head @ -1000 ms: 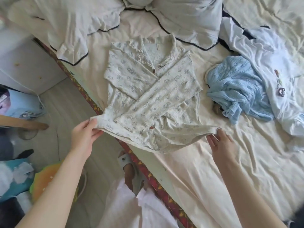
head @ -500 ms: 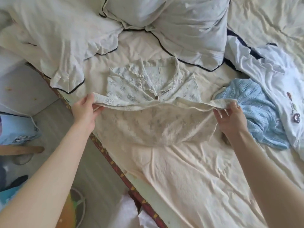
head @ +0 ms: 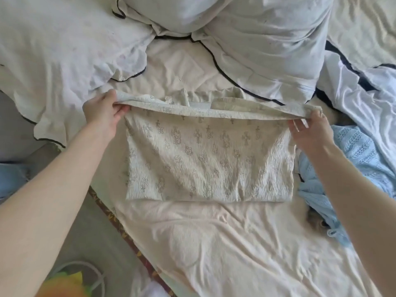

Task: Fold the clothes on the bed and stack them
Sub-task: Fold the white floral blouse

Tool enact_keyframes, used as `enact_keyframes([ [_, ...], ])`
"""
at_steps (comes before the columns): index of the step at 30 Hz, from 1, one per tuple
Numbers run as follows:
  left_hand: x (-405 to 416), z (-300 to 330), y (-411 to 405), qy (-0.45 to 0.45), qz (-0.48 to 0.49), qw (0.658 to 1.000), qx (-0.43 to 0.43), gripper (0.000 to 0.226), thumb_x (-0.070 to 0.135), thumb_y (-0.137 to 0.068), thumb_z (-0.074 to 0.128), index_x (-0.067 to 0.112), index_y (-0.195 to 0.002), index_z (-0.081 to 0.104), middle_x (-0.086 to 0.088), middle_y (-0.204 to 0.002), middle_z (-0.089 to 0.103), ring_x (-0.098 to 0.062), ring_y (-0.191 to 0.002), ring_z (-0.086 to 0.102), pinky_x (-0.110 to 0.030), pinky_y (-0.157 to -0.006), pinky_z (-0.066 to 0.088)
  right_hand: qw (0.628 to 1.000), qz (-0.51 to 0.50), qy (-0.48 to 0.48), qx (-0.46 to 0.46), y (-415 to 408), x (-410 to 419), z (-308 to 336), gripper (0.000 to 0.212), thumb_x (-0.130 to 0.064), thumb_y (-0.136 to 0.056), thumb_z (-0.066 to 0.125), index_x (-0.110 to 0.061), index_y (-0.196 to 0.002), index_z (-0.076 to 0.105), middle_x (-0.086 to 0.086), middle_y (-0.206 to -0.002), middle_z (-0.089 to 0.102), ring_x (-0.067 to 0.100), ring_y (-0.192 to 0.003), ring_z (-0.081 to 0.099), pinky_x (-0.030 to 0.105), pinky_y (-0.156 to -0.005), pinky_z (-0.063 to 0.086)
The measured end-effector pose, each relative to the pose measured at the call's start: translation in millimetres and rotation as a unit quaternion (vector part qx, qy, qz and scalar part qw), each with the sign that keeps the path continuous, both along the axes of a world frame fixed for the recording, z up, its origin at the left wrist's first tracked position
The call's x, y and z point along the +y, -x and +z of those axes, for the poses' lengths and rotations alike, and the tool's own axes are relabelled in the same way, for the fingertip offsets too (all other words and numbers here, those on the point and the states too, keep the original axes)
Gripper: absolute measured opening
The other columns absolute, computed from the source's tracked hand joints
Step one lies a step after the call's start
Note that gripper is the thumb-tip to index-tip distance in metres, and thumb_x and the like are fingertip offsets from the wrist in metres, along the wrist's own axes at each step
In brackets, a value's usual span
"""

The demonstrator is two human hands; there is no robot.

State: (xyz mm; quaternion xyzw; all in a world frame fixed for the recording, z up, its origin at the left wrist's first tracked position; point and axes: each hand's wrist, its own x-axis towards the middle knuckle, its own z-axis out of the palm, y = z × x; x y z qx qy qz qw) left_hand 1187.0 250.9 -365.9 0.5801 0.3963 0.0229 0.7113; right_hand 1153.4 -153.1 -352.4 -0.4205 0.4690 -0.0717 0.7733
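I count one printed top [head: 205, 159], one blue knit [head: 362, 159], one white garment [head: 368, 97], two pillows and two hands in my view. The top lies on the bed sheet [head: 225, 243] in the middle of the frame, doubled over on itself into a wide rectangle, with the fold line along its near edge and the hem edge at the far side. My left hand [head: 100, 116] pinches the far left corner of that hem: thumb under the cloth, fingers over it, closed tight on the fabric. My right hand [head: 310, 129] pinches the far right corner of the same hem, the corner gripped between thumb and fingers, the remaining fingers [head: 299, 127] spread loosely below the edge. The hem runs taut between both hands and sits slightly raised above the collar area, where a white label shows just behind it. The blue knit lies crumpled just beside the top on the right, touching its right edge. The white garment lies farther right, beyond the knit, partly over it. The left pillow [head: 64, 50] and the right pillow [head: 257, 43], both white with dark piping, rest at the head of the bed beyond the top. The bed edge with a patterned trim [head: 120, 228] runs diagonally at lower left.
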Motion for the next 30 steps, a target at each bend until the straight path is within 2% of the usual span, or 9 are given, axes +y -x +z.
enact_keyframes([
  [5, -9, -21, -27, -0.093, -0.090, 0.991, 0.016, 0.013, 0.020, -0.097, 0.052, 0.010, -0.098, 0.059, -0.010, -0.107, 0.064, -0.022, -0.101, 0.065, -0.027, -0.080, 0.055, 0.999, 0.044, 0.004, 0.010, -36, -1, -14, 0.035, -0.010, -0.102, 0.035, -0.007, -0.137, 0.043, 0.008, -0.137, 0.051, 0.024, -0.122, 0.052, 0.024, -0.085, 0.051],
  [9, -16, -49, -3, -0.248, -0.343, 0.905, 0.031, 0.051, 0.032, -0.101, 0.041, 0.011, -0.146, 0.030, 0.000, -0.150, 0.034, -0.011, -0.136, 0.033, -0.018, -0.106, 0.026, 0.959, 0.194, 0.188, 0.083, -36, 18, -44, 0.045, -0.021, -0.101, 0.042, -0.015, -0.145, 0.034, 0.006, -0.145, 0.042, 0.016, -0.129, 0.043, 0.032, -0.108, 0.035],
  [13, -19, -75, 9, -0.382, -0.461, 0.801, 0.021, 0.053, 0.030, -0.100, 0.041, 0.014, -0.148, 0.026, -0.003, -0.156, 0.021, -0.018, -0.144, 0.016, -0.028, -0.115, 0.012, 0.768, 0.418, 0.479, 0.073, -24, 44, -69, 0.036, -0.021, -0.100, 0.044, -0.010, -0.133, 0.050, 0.006, -0.137, 0.051, 0.013, -0.123, 0.046, 0.019, -0.097, 0.032],
  [16, -17, -89, 8, -0.475, -0.572, 0.664, 0.080, 0.058, 0.042, -0.100, 0.031, 0.025, -0.152, 0.011, 0.001, -0.160, -0.002, -0.020, -0.146, -0.010, -0.044, -0.117, -0.005, 0.642, 0.547, 0.537, 0.005, -20, 57, -85, 0.037, -0.019, -0.099, 0.046, -0.015, -0.135, 0.050, 0.010, -0.143, 0.045, 0.026, -0.134, 0.038, 0.036, -0.109, 0.029],
  [18, -11, -95, 5, -0.502, -0.594, 0.618, 0.110, 0.057, 0.044, -0.101, 0.027, 0.029, -0.151, 0.007, 0.003, -0.159, -0.010, -0.020, -0.145, -0.017, -0.049, -0.115, -0.007, 0.572, 0.623, 0.531, 0.047, -26, 59, -91, 0.047, -0.021, -0.098, 0.047, -0.025, -0.144, 0.038, 0.008, -0.154, 0.028, 0.028, -0.143, 0.019, 0.049, -0.115, 0.019],
  [21, -4, -92, 6, -0.502, -0.541, 0.667, 0.098, 0.057, 0.036, -0.101, 0.033, 0.021, -0.151, 0.011, -0.006, -0.160, -0.002, -0.024, -0.146, -0.008, -0.047, -0.118, 0.003, 0.550, 0.628, 0.543, 0.091, -28, 54, -94, 0.056, -0.019, -0.097, 0.046, -0.029, -0.148, 0.027, 0.007, -0.155, 0.021, 0.023, -0.147, 0.005, 0.054, -0.117, 0.014],
  [25, -7, -79, 50, -0.426, -0.426, 0.797, 0.048, 0.062, 0.025, -0.100, 0.043, 0.016, -0.152, 0.010, -0.009, -0.159, 0.006, -0.018, -0.146, 0.004, -0.022, -0.116, 0.009, 0.652, 0.546, 0.524, 0.049, 16, 66, -81, 0.055, -0.018, -0.099, 0.043, -0.018, -0.150, 0.021, 0.008, -0.157, 0.019, 0.024, -0.145, 0.019, 0.044, -0.117, 0.020],
  [27, -8, -75, 90, -0.384, -0.425, 0.817, 0.057, 0.066, 0.024, -0.099, 0.045, 0.019, -0.152, 0.007, -0.002, -0.159, 0.005, -0.013, -0.146, 0.005, -0.008, -0.108, 0.007, 0.706, 0.489, 0.511, 0.046, 56, 69, -76, 0.048, -0.014, -0.099, 0.045, -0.011, -0.145, 0.033, 0.010, -0.152, 0.031, 0.023, -0.141, 0.027, 0.040, -0.115, 0.024],
  [30, -5, -74, 143, -0.356, -0.399, 0.840, 0.087, 0.066, 0.022, -0.097, 0.049, 0.019, -0.151, 0.012, 0.002, -0.158, 0.014, -0.006, -0.142, 0.016, -0.016, -0.109, 0.014, 0.742, 0.402, 0.523, 0.116, 109, 58, -74, 0.036, -0.006, -0.096, 0.048, -0.004, -0.132, 0.051, 0.013, -0.140, 0.048, 0.026, -0.133, 0.040, 0.037, -0.111, 0.029],
])
